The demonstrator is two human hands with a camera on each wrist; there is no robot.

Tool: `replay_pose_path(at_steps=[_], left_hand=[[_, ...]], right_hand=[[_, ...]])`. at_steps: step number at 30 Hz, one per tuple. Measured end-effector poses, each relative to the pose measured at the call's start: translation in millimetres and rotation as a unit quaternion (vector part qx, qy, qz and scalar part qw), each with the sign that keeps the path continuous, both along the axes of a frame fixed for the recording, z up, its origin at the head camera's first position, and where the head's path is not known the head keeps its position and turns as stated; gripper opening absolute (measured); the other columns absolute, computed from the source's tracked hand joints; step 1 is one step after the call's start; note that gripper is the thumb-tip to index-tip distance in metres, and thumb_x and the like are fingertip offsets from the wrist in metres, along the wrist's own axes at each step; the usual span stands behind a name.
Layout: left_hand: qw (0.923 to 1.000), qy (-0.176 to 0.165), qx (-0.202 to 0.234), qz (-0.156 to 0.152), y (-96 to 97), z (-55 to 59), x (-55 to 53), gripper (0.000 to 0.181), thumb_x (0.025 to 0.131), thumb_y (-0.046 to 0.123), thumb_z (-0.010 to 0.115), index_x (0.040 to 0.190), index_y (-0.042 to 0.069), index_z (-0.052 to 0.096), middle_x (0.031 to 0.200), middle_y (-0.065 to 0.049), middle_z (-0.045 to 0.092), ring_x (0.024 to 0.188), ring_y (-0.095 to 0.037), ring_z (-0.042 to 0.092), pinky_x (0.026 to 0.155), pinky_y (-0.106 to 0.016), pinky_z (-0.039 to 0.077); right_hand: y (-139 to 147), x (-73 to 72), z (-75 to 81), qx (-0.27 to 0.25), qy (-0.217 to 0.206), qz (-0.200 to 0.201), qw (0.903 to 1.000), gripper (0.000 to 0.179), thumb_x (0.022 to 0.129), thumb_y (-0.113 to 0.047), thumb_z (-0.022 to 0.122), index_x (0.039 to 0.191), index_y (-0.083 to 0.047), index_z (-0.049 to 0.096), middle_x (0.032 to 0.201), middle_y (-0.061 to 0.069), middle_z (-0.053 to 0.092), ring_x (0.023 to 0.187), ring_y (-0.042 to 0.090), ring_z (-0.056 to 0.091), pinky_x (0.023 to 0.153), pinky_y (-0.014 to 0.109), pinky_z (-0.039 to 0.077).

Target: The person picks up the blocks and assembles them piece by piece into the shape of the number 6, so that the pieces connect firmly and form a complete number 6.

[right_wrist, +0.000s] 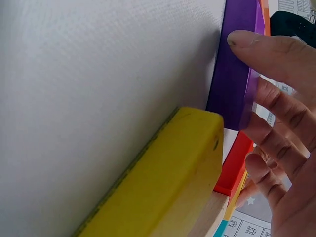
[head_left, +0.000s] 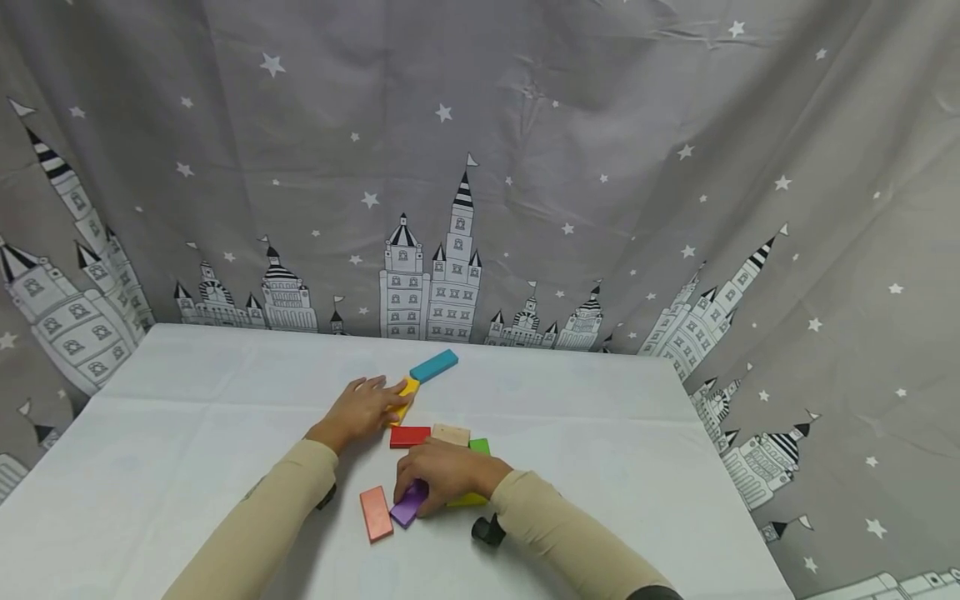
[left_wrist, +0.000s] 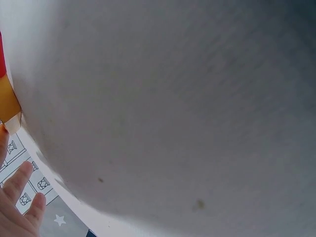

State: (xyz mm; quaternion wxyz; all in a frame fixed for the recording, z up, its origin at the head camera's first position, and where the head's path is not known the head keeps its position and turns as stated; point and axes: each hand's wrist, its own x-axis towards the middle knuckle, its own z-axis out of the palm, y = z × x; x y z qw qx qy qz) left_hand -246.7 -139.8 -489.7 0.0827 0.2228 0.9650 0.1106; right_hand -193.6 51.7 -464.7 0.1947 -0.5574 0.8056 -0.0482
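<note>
My right hand pinches a purple wooden block between thumb and fingers. In the right wrist view, the thumb lies on the broad face of the purple block. Left of it sits a salmon block, its side close to the purple one's end. Farther back, my left hand has thumb and index finger at a yellow-orange block, its other fingers raised. The left wrist view catches only part of this block and a few fingertips.
A teal block meets the yellow-orange one's far end. Red, natural wood, green and yellow blocks continue the curve, partly behind my right hand. The white table ends at a grey castle-print curtain.
</note>
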Motion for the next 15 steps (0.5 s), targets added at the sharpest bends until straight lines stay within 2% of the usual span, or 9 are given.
replay_pose_path(at_steps=[10,15], left_hand=[[1.0,-0.002,-0.002,0.002,0.3,-0.2,-1.5,0.048,0.092,0.028,0.063,0.138,0.018,0.054,0.15,-0.008,0.041,0.137,-0.042,0.032,0.111,-0.062,0.02],[1.0,0.002,-0.002,0.0,0.2,-0.3,-0.8,0.047,0.091,0.027,0.063,0.137,0.017,0.055,0.149,-0.008,0.042,0.136,-0.043,0.033,0.111,-0.062,0.021]], right_hand=[[-0.1,1.4,0.5,0.002,-0.016,-0.036,0.9992,0.033,0.083,-0.029,0.078,0.114,-0.022,0.072,0.096,-0.014,0.064,0.082,-0.004,0.051,0.072,0.007,0.038],[-0.4,2.4,-0.6,0.001,-0.019,-0.048,0.9987,0.037,0.083,-0.032,0.077,0.119,-0.024,0.07,0.099,-0.015,0.065,0.083,-0.005,0.051,0.072,0.007,0.039]])
